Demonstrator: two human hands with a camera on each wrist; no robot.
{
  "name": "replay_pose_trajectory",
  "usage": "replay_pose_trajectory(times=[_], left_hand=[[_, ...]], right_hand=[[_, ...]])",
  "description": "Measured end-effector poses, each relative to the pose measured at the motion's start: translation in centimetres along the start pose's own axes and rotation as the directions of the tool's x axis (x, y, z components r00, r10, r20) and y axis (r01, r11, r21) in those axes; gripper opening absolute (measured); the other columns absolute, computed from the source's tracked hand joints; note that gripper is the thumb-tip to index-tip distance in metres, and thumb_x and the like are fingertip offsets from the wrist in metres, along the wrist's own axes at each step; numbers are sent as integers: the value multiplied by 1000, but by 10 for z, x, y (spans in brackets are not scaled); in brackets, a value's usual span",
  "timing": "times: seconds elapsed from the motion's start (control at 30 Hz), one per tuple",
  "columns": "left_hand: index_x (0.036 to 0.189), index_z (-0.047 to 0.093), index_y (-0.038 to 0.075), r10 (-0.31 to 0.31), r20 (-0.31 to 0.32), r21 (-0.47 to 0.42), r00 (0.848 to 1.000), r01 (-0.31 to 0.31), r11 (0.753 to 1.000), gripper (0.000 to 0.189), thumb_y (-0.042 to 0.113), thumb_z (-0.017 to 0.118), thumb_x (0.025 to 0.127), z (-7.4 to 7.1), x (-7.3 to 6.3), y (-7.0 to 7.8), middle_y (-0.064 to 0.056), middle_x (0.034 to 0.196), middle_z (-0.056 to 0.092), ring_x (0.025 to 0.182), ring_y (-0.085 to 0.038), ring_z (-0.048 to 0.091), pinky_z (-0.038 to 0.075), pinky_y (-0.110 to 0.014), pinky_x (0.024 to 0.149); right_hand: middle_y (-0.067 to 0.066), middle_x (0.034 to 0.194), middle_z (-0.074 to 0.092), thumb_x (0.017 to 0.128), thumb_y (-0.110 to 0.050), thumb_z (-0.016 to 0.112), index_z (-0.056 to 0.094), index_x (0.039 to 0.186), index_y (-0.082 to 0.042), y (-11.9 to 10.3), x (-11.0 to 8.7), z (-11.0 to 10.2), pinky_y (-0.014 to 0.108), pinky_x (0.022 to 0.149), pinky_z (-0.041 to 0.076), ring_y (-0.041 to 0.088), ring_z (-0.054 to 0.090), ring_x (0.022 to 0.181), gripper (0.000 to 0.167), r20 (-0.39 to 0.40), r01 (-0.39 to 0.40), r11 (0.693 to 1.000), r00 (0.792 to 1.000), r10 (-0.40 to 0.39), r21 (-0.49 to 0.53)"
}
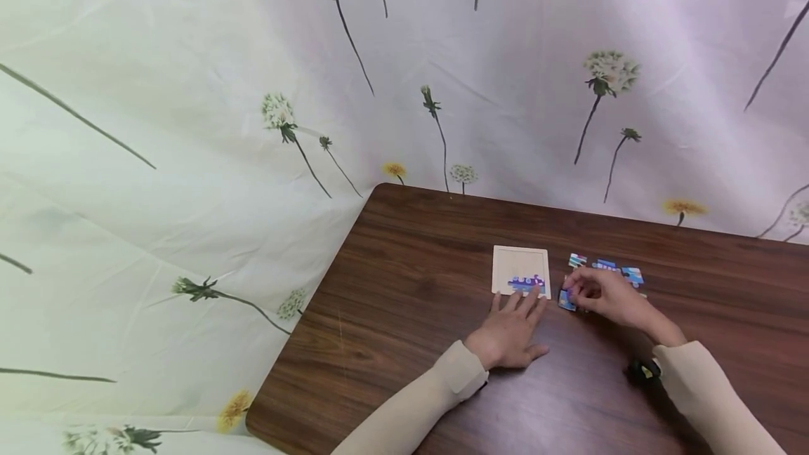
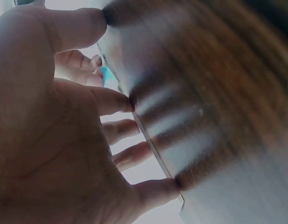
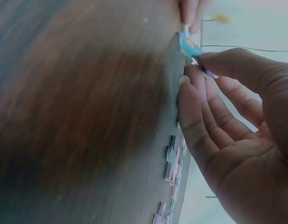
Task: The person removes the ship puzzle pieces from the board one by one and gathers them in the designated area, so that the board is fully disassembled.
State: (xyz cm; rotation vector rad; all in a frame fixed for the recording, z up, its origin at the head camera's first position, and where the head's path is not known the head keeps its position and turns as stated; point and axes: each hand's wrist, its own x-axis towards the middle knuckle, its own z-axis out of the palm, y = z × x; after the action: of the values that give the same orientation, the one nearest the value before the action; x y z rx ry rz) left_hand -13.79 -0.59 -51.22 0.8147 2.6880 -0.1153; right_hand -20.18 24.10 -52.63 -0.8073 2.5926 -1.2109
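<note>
A pale square puzzle board (image 1: 520,260) lies on the table, with joined purple and blue puzzle pieces (image 1: 524,286) in its lower right part. My left hand (image 1: 510,334) rests at the board's near edge, its fingers spread and straight. In the left wrist view, fingertips of the left hand (image 2: 55,135) touch that edge. Just right of the board, my right hand (image 1: 612,297) pinches a blue puzzle piece (image 1: 566,300) between thumb and fingers. The right wrist view shows this blue piece (image 3: 189,47) tilted at the fingertips, partly hidden by the thumb.
Loose puzzle pieces lie beyond and beside the right hand: a striped one (image 1: 578,260), a blue and white one (image 1: 605,265) and a light blue one (image 1: 633,275). The brown wooden table (image 1: 379,314) meets a flower-printed curtain (image 1: 505,90) at its back and left edges.
</note>
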Motion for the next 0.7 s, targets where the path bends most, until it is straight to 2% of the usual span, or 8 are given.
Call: replay_pose_trajectory(times=[0.2, 0.7], left_hand=[[169, 13, 26, 0, -4, -1, 1000, 0, 1000, 81, 64, 43, 104, 0, -1, 0, 6, 178, 5, 163, -18, 20, 26, -51, 130], [169, 13, 26, 6, -9, -19, 1000, -7, 1000, 81, 64, 43, 104, 0, -1, -1, 6, 178, 4, 164, -19, 19, 26, -50, 130]], right_hand=[[-1, 88, 68, 93, -5, 77, 72, 106, -9, -3, -3, 1, 23, 64, 52, -1, 59, 77, 15, -1, -25, 999, 1000, 25, -37], [-7, 86, 67, 88, -10, 83, 73, 102, -13, 1, -9, 8, 21, 65, 54, -3, 60, 75, 18, -52, 37, 994, 998, -43, -100]])
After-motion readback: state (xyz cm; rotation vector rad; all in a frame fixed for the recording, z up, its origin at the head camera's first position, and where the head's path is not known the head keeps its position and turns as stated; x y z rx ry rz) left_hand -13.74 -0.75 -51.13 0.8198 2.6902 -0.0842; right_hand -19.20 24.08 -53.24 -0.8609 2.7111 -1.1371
